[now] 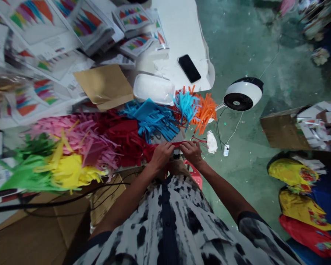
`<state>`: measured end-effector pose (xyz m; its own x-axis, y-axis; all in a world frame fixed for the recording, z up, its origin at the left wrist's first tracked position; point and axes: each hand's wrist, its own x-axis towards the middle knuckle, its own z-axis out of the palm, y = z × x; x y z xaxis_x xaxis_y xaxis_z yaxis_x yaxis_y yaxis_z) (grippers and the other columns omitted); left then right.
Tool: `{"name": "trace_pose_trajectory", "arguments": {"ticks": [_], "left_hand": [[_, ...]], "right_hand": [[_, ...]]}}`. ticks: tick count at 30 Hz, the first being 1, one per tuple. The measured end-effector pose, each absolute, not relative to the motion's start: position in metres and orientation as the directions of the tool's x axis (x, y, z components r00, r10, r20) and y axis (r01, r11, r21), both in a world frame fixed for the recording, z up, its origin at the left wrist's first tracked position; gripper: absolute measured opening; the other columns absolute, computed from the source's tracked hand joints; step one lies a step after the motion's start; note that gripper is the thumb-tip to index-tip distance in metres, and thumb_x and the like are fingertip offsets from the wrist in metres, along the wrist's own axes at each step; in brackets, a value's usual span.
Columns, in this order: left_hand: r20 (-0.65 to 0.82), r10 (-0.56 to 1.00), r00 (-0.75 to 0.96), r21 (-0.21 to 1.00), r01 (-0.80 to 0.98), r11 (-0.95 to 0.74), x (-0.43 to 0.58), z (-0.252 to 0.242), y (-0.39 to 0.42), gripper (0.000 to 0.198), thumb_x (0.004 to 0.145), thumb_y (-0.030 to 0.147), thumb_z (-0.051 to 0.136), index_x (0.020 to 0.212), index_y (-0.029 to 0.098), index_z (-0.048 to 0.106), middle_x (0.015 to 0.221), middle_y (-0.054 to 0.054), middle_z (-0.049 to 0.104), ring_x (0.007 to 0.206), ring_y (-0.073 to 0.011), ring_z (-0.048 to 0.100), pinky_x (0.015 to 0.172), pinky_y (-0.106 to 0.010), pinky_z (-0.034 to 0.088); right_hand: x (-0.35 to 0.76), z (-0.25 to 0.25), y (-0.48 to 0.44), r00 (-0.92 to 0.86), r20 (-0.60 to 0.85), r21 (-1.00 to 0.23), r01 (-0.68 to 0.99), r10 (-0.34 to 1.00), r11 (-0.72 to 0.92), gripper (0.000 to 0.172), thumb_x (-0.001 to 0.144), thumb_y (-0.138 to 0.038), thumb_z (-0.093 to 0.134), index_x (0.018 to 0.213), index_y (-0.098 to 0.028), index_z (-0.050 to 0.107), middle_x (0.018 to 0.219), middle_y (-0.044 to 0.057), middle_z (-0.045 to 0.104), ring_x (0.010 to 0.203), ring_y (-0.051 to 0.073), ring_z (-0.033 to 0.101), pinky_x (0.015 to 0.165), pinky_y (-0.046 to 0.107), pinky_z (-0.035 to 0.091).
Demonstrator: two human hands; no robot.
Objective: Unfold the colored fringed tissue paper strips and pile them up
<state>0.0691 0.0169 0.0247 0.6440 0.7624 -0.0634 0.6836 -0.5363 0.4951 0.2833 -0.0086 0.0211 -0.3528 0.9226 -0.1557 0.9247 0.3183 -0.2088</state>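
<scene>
Close to my body at the table's near edge, my left hand [163, 152] and my right hand [191, 151] pinch a strip of red tissue fringe [177, 144] stretched between them. Loose red ends trail out past my right hand. Left of my hands lies a pile of dark red fringe [127, 136]. Just beyond them is blue fringe [157, 119], with a light blue tassel [186, 105] and orange fringe [205, 112] to its right. Further left sit pink fringe [68, 130], yellow fringe [71, 169] and green fringe [30, 173].
A white tray [154, 89], a brown envelope [105, 86] and a black phone [189, 68] lie on the table. Printed packets [35, 25] are heaped at the left. A white fan [242, 94] stands right, near an open carton [281, 127]. Black cables [71, 200] cross at the left.
</scene>
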Motion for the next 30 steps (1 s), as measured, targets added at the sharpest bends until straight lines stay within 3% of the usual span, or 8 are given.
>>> {"name": "trace_pose_trajectory", "arguments": {"ticks": [4,11,18,30], "left_hand": [[-0.078,0.808,0.584,0.458,0.741,-0.492,0.075,0.015,0.019,0.019,0.102,0.023,0.053,0.112,0.02,0.07,0.112,-0.013,0.069,0.104,-0.0277,0.06,0.088,-0.041,0.046],[-0.103,0.806,0.583,0.458,0.747,-0.482,0.072,0.011,0.023,0.018,0.1,0.02,0.056,0.111,0.019,0.07,0.109,-0.014,0.069,0.102,-0.0282,0.059,0.089,-0.04,0.044],[-0.117,0.896,0.428,0.442,0.831,-0.339,0.037,0.015,0.025,0.03,0.106,0.039,0.048,0.103,0.021,0.071,0.103,-0.011,0.072,0.103,-0.0276,0.058,0.088,-0.04,0.039],[-0.153,0.946,0.286,0.381,0.9,-0.211,0.037,0.023,0.032,0.02,0.099,0.037,0.06,0.089,0.022,0.069,0.097,-0.01,0.071,0.102,-0.0295,0.059,0.083,-0.042,0.037]], "right_hand": [[0.282,0.025,-0.002,-0.309,-0.145,-0.22,0.936,0.94,0.274,0.029,0.108,-0.025,0.044,0.102,-0.023,0.073,0.112,0.009,0.075,0.107,0.025,0.058,0.103,0.041,0.023],[0.265,0.028,-0.001,-0.317,-0.142,-0.251,0.928,0.938,0.276,0.025,0.106,-0.033,0.049,0.113,-0.025,0.072,0.113,0.01,0.072,0.108,0.027,0.053,0.097,0.04,0.024],[0.278,0.029,0.009,-0.184,-0.188,-0.302,0.945,0.965,0.122,0.026,0.107,-0.039,0.052,0.102,-0.023,0.073,0.107,0.008,0.075,0.106,0.026,0.055,0.091,0.039,0.025],[0.274,0.036,0.02,-0.129,-0.226,-0.215,0.973,0.966,0.08,0.02,0.101,-0.035,0.061,0.092,-0.021,0.07,0.098,0.009,0.074,0.101,0.028,0.055,0.088,0.041,0.028]]}}
